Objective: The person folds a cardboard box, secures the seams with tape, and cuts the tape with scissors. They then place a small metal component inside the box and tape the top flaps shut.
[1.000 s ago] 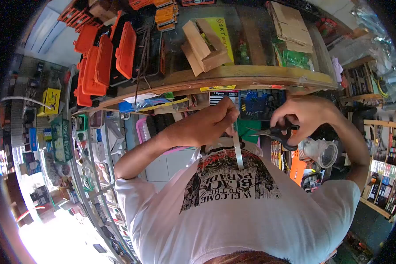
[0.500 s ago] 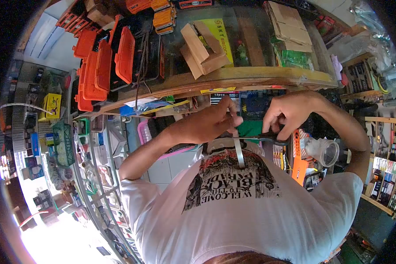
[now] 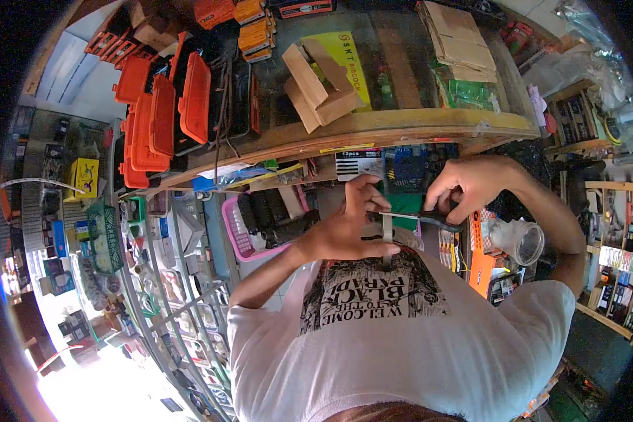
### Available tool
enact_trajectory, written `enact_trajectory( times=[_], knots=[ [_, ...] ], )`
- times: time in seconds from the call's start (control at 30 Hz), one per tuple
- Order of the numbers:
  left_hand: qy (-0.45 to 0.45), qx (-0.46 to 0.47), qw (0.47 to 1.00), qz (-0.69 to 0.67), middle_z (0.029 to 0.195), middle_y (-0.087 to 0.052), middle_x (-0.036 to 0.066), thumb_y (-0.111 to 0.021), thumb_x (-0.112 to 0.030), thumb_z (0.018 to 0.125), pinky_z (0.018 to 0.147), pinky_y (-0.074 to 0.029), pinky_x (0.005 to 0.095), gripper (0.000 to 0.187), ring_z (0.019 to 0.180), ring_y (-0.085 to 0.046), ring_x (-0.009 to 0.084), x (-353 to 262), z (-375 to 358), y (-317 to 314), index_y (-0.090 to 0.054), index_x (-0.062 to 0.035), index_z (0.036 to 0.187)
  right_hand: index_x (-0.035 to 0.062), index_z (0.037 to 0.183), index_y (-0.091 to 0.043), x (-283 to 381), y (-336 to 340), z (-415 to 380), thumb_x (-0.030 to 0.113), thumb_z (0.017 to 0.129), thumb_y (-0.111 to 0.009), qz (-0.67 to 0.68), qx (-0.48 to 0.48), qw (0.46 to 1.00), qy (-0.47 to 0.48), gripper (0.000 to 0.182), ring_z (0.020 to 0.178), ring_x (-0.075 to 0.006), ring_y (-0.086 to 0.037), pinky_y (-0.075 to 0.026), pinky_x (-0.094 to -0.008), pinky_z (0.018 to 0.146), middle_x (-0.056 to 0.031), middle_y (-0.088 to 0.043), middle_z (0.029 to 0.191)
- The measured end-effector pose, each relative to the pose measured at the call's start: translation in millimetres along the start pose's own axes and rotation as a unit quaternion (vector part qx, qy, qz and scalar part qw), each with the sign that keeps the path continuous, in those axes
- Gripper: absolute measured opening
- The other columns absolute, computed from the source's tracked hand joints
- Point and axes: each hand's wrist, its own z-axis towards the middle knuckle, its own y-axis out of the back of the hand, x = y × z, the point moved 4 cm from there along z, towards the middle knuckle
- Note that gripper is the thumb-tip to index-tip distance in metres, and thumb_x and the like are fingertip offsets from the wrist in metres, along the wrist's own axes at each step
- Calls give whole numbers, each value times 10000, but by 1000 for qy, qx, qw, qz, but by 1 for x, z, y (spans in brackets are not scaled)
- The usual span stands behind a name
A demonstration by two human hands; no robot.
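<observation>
Black-handled metal scissors (image 3: 437,221) are gripped in the bent fingers of the right hand (image 3: 475,188), their blades directed at a pale, flat, narrow strip (image 3: 387,228). The strip is located in the gap between the thumb and fingers of the left hand (image 3: 344,228); the thumb is spread wide, and whether the strip is pinched cannot be determined. A pink plastic basket (image 3: 233,226) is noted near the left forearm, a clear plastic jar (image 3: 527,243) beside the right.

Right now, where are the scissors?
In the head view, right of centre: the scissors are in the right hand, blades pointing toward the left hand.
</observation>
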Motion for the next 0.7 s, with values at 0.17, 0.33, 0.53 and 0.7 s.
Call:
enact_trajectory(
  times=[0.17, 0.33, 0.53, 0.7],
  knots=[
    [-69, -69, 994, -56, 1301, -464, 211, -920, -225, 738, 859, -566, 404, 1141, 1106, -625, 299, 12, -2, -8, -25, -65, 1428, 33, 1141, -695, 12, 12, -17, 154, 782, -779, -80, -72, 994, 24, 388, 550, -68, -541, -430, -255, 514, -28, -735, 801],
    [-134, -130, 981, -56, 1396, -414, 237, -953, -164, 672, 834, -581, 411, 1253, 1132, -629, 330, -11, -4, 1, 23, -88, 1454, 98, 1112, -569, 24, 73, -49, 69, 788, -760, -267, -374, 886, -64, 376, 629, -123, -582, -436, -309, 554, -37, -643, 757],
    [-294, -167, 941, 7, 1465, -320, 306, -979, -121, 611, 996, -539, 529, 1321, 1364, -429, 425, -75, 1, 23, -14, -169, 1512, 86, 921, -584, -15, 140, -24, 79, 736, -796, -378, -428, 810, -129, 281, 799, -266, -647, -480, -421, 670, -77, -649, 812],
    [-389, -203, 898, 42, 1508, -278, 307, -967, -77, 622, 953, -560, 572, 1289, 1360, -419, 488, -107, -5, 26, -90, -266, 1548, 107, 889, -597, -8, 147, -12, 131, 705, -820, -428, -450, 775, -114, 290, 912, -330, -666, -508, -477, 739, -80, -668, 867]
  ],
)
